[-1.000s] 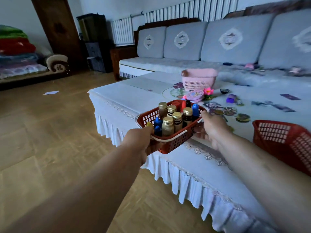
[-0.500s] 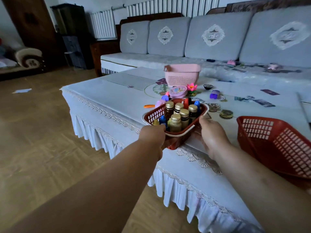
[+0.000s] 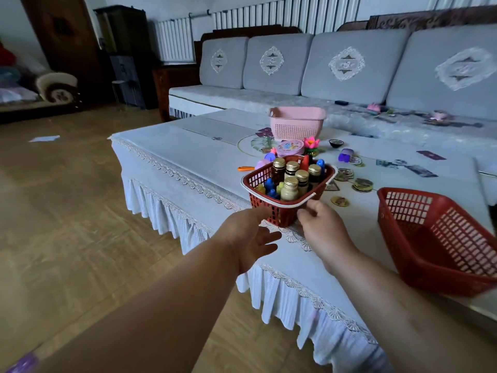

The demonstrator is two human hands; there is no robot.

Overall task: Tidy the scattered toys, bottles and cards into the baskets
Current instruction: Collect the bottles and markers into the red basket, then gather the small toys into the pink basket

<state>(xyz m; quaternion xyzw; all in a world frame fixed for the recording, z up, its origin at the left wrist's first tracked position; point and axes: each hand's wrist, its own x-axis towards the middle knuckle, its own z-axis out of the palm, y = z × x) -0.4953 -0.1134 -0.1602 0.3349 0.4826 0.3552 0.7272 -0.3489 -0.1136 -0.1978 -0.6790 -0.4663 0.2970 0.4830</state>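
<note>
A long grey sofa (image 3: pixel 349 76) runs along the far wall, with a few small toys and cards lying on its seat. In front of it stands the low surface (image 3: pixel 193 157), draped in a white cloth with a lace-trimmed, pleated skirt. The wooden floor (image 3: pixel 67 211) lies to the left, with a loose sheet of paper (image 3: pixel 44 138) on it well away from the surface.

At the right end of the surface a large red basket (image 3: pixel 435 238) sits tilted. Its open mouth faces the middle, and nothing shows inside it. Farther back, nearer the sofa, is a pink basket (image 3: pixel 295 127), upright.

The small red basket (image 3: pixel 279 214) stands on the surface close to its front edge. It is packed with gold-capped bottles (image 3: pixel 290 188) standing upright and smaller blue and yellow dropper bottles beside them.

The right hand (image 3: pixel 322 230) has its fingers curled at the basket's near rim, grasping the white handle there. The left hand (image 3: pixel 250 235) is released, fingers spread and loose, just beside the basket's near left corner. I cannot tell whether a fingertip touches it.

Scattered behind and to the right of that basket are stacks of round cards (image 3: pixel 363 184), some flat picture cards (image 3: pixel 431 155), a round pink tin (image 3: pixel 290 147), a pink lotus toy (image 3: pixel 311 143), a purple toy (image 3: pixel 345 154), a small dark bowl (image 3: pixel 336 142) and an orange piece (image 3: pixel 246 168).
</note>
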